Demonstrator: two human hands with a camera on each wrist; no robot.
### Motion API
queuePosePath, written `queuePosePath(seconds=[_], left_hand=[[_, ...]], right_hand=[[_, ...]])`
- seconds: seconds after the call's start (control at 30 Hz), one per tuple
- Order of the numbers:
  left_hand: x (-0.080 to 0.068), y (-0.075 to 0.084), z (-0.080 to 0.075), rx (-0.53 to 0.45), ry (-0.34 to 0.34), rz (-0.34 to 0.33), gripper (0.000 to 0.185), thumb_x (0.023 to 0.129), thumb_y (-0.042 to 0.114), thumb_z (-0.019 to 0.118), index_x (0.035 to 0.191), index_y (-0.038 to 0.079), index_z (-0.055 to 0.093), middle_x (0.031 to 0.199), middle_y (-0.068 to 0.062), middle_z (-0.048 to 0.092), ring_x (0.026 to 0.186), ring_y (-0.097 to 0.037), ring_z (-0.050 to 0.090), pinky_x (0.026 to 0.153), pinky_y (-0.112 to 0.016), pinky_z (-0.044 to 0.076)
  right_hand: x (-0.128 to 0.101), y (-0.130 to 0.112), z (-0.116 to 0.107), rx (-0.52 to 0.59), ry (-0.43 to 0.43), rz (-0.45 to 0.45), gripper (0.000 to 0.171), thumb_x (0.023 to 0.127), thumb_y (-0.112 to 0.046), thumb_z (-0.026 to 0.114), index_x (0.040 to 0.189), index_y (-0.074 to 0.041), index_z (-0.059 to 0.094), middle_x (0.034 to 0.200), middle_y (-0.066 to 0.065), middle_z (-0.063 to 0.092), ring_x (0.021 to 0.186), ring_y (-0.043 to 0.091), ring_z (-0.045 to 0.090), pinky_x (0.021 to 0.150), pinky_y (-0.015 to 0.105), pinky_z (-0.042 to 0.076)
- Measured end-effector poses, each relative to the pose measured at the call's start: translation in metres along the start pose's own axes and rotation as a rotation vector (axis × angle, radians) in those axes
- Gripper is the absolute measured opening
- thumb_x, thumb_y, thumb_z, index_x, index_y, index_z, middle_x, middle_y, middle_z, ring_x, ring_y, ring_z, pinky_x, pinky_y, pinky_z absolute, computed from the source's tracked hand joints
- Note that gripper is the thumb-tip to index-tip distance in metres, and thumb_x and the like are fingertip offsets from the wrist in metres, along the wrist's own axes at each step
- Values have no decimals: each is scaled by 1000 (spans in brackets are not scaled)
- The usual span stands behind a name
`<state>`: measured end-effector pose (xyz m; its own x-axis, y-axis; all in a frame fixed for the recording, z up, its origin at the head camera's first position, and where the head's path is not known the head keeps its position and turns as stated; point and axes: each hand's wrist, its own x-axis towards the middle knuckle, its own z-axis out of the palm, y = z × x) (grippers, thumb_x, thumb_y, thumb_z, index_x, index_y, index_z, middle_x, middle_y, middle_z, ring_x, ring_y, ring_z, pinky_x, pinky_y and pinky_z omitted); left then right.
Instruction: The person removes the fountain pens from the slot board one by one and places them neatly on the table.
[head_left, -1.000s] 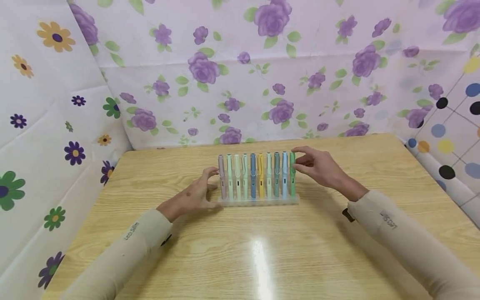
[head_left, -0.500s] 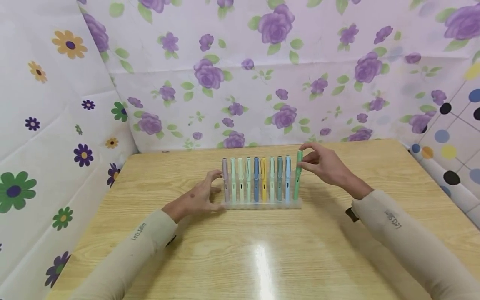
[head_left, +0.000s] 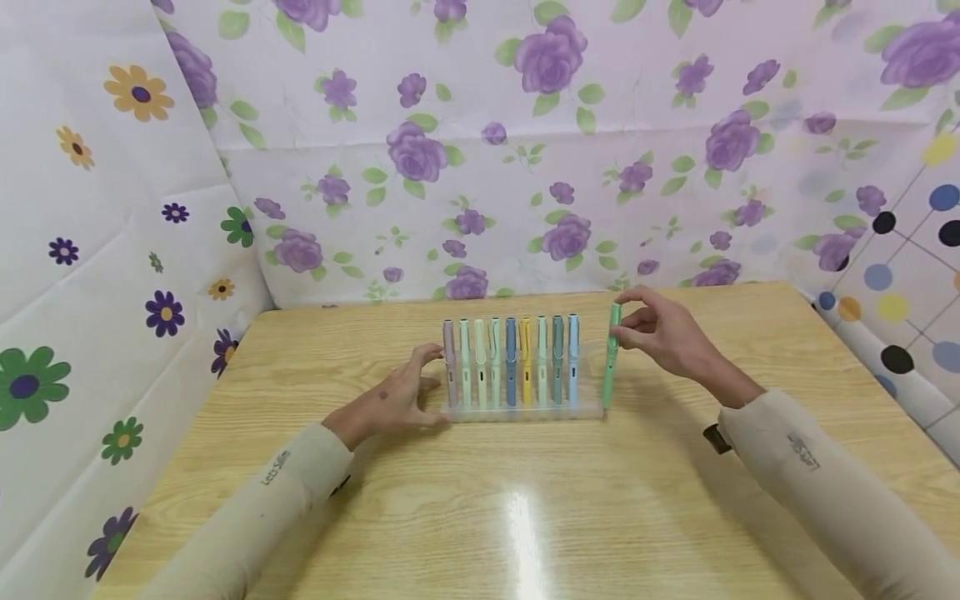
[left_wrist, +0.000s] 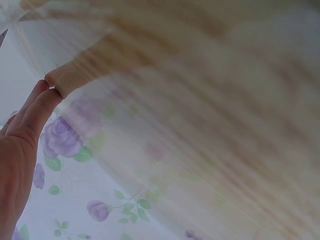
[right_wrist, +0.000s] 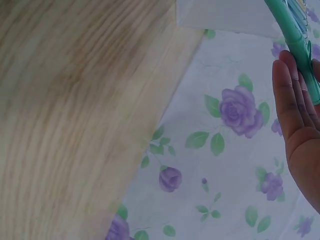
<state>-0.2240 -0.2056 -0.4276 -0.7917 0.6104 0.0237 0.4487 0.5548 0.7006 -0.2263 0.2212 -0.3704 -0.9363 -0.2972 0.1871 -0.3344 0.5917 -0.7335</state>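
Observation:
A clear pen rack [head_left: 525, 413] stands on the table, bearing a row of capped pens in pastel and brighter colours, among them a yellow pen [head_left: 527, 379]. At its left end my left hand [head_left: 393, 398] holds it, thumb by the front edge and fingers behind; the left wrist view has those fingers [left_wrist: 42, 107] against the see-through plastic. My right hand [head_left: 663, 335] pinches a green pen [head_left: 611, 367] near its cap top. That pen leans slightly, just off the rack's right end, its lower tip overlapping the base corner. The right wrist view shows the green pen [right_wrist: 296, 42] between thumb and fingers.
The wooden table [head_left: 480, 517] reaches back to a white cloth [head_left: 465, 208] with purple roses. A flowered cloth [head_left: 97, 333] hangs on the left, a dotted one [head_left: 900, 317] on the right.
My right hand has drawn the green pen out of the rack's rightmost place and moved it to the right. My left hand stays at the rack's left end.

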Motion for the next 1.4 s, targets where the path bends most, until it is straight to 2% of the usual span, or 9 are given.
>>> queuePosePath(seconds=[0.27,0.67,0.9,1.23,1.4], left_hand=[[0,1,0,-13,-6,-14,103,79,16,87,150,14,12,158,-22,25,124,-38,57,109,-57,35],[-1,1,-1,-17,-18,-21,104,80,18,87,151,16,11,159,-22,24,125,-38,56,108,-56,36],[-1,1,-2,-6,-23,-13,103,81,20,86,151,17,11,159,-22,23,125,-38,57,108,-57,36],[-1,2,-2,-3,-19,-23,104,80,20,87,151,16,11,160,-21,22,126,-37,56,110,-57,34],[-2,2,-1,-7,-20,-34,104,81,20,86,151,16,11,160,-21,23,126,-37,56,110,-57,34]], right_hand=[[-6,13,0,-7,-29,39,44,98,-15,67,136,-1,50,97,13,73,81,26,72,79,48,57],[-5,28,3,68,-123,111,47,99,-16,66,138,3,48,95,14,72,83,36,72,81,47,57],[0,38,7,89,-166,148,49,98,-14,66,137,8,45,91,14,71,82,34,71,76,42,59],[7,48,9,24,-269,221,46,97,-15,66,132,9,49,83,13,70,73,27,69,68,39,58],[9,55,10,42,-322,269,46,96,-14,67,130,12,48,81,12,70,73,25,69,68,38,59]])
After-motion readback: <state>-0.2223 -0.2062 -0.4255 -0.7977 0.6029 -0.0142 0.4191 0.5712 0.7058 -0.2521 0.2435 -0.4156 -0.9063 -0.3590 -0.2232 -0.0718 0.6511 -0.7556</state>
